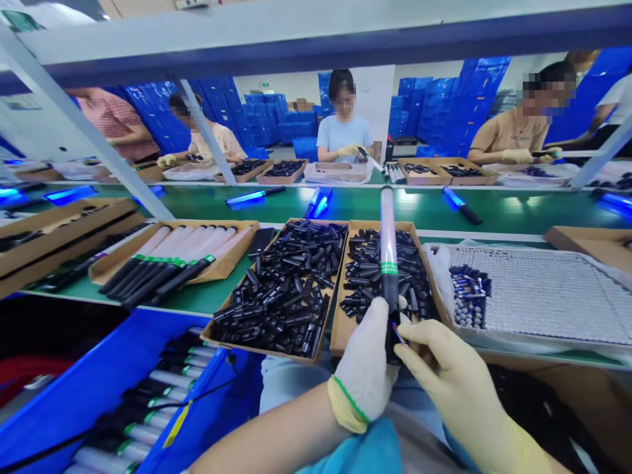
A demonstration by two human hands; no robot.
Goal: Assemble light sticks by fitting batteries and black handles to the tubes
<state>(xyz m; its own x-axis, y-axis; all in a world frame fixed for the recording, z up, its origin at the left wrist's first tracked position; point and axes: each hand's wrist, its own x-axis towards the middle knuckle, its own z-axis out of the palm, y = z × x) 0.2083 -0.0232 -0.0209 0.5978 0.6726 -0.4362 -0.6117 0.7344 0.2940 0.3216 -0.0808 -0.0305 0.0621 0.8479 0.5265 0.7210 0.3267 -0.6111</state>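
Observation:
My left hand [364, 362], in a white glove over a yellow one, is wrapped round the black handle of a light stick [388, 234]. The stick stands nearly upright, its clear tube pointing away from me and a green band where tube meets handle. Close against the handle's lower end, my right hand [451, 368] in a yellow glove pinches a small battery [397, 333] with a dark blue wrap. The fingers partly hide the battery and the handle's opening. Just beyond my hands are a left carton tray [323, 349] and a right carton tray [340, 336] of small black plastic parts.
At right lies a tray of batteries [548, 289]. Finished-looking light sticks [172, 253] fill a carton at left, and more lie in a blue bin [74, 395]. Lit sticks ride a green belt [365, 209]. Co-workers [344, 135] sit across it, below a white overhead beam [316, 29].

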